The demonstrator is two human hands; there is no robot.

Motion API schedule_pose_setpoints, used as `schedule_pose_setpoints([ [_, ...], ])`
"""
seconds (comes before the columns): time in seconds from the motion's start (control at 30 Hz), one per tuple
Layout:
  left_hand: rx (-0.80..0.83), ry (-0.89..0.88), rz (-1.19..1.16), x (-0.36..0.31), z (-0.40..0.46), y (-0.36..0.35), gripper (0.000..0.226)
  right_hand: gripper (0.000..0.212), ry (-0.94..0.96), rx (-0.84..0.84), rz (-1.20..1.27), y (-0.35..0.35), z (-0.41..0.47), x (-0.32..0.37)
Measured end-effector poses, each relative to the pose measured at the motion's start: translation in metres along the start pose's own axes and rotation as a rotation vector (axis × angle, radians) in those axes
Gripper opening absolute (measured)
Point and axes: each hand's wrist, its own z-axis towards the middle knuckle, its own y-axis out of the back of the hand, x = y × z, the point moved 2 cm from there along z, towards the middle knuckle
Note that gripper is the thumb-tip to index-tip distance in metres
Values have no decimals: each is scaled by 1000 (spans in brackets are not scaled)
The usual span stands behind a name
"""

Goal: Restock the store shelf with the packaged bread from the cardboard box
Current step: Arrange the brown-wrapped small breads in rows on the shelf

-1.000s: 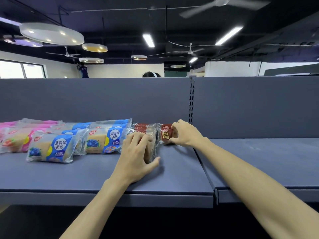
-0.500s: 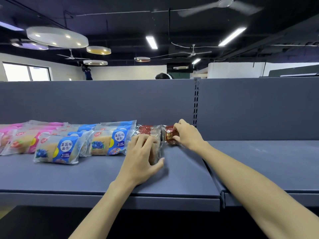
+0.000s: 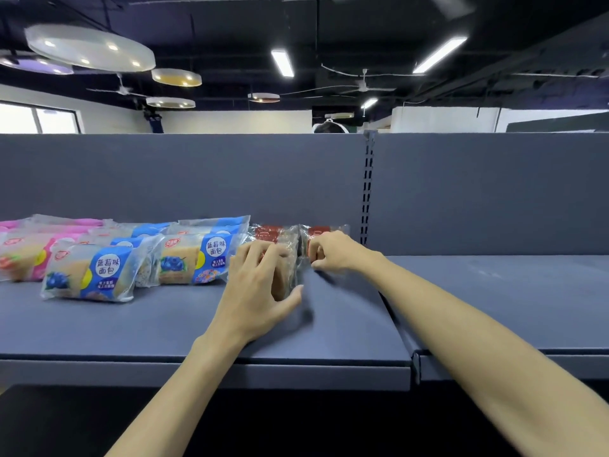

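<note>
Setting red-labelled bread packets into line at the right end of the row on the shelf (image 3: 329, 328). Left hand (image 3: 255, 291) spread over the nearer red packet (image 3: 286, 258), fingers lying across its top and thumb splayed toward the shelf surface, pressing or steadying rather than lifting. Right hand (image 3: 333, 252) curled at the front of the farther red packet (image 3: 324, 232), fingertips pinching its lower edge or seal close to the shelf; hard to tell exactly how much film is caught, given the blur. Both packets standing near the back panel, just beside the slotted upright (image 3: 367, 199) where the two shelf boards meet.

Left of them, blue packets (image 3: 197, 255) in a loose double row, one blue packet (image 3: 89, 275) sitting forward of the rest, then pink packets (image 3: 29, 255) at the far left edge. Right-hand shelf board (image 3: 510, 291) bare in view. Cardboard box nowhere in sight, so no telling how much stock remains.

Judged step: placing and squaring up, mid-task. Next move likely calls for letting go of both packets once they sit flush with their neighbours, checking that neither tips forward, then reaching back down out of view for more bread. Worth minding: soft loaves under a pressing palm crush easily, and slippery film slides on the smooth board.
</note>
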Motion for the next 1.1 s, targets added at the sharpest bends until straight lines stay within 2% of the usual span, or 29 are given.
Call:
schedule_pose_setpoints([
  [0.17, -14, 0, -3, 2, 2, -1, 46, 8, -14, 23, 39, -3, 7, -2],
  [0.37, -13, 2, 15, 4, 1, -3, 45, 28, -28, 126, 65, 3, 2, 3],
  [0.43, -11, -5, 20, 4, 0, -3, 44, 31, -22, 98, 75, 10, -9, 6],
  [0.53, -13, -18, 30, 5, 0, -4, 43, 24, -5, 17, 94, 15, -33, 10],
  [0.67, 1, -10, 46, 5, 1, -3, 43, 12, 38, 64, 46, 17, -83, 24],
  [0.8, 50, -15, 69, 1, -1, 1, 41, 12, 46, 58, 31, 32, -118, 42],
  [1.0, 105, -118, 70, 2, -11, 38, 36, 16, 38, -75, -19, 51, -124, 86],
  [1.1, 125, -111, 128, 21, -21, 71, 40, 14, 58, -111, 1, 54, -114, 118],
])
